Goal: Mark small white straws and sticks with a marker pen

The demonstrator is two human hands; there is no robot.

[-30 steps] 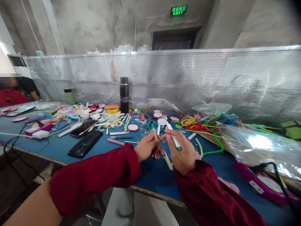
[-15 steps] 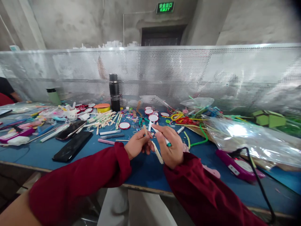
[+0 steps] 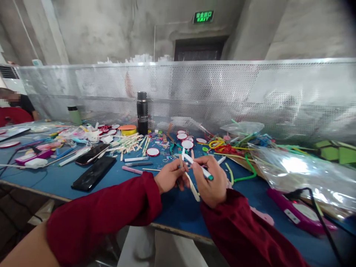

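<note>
Over the blue table (image 3: 178, 207), my left hand (image 3: 170, 177) is closed on wooden craft sticks (image 3: 193, 187); one points up, another slants down toward the table's near edge. My right hand (image 3: 211, 181) is closed round a white pen with a green end (image 3: 200, 167), its tip lying across toward the left hand's fingers. Both hands touch at the fingertips. Both sleeves are dark red.
Two black phones (image 3: 93, 172) lie at the left. A black flask (image 3: 142, 113) stands at the back by a perforated metal screen (image 3: 222, 92). Loose sticks, round white discs (image 3: 152, 152), coloured pipe cleaners (image 3: 244, 167), a plastic bag (image 3: 303, 170) and a purple device with cable (image 3: 297, 211) lie around. A person sits far left.
The hands stay together on the sticks and pen with little change. The view swung right, then back left, so the person at the far left shows again.
</note>
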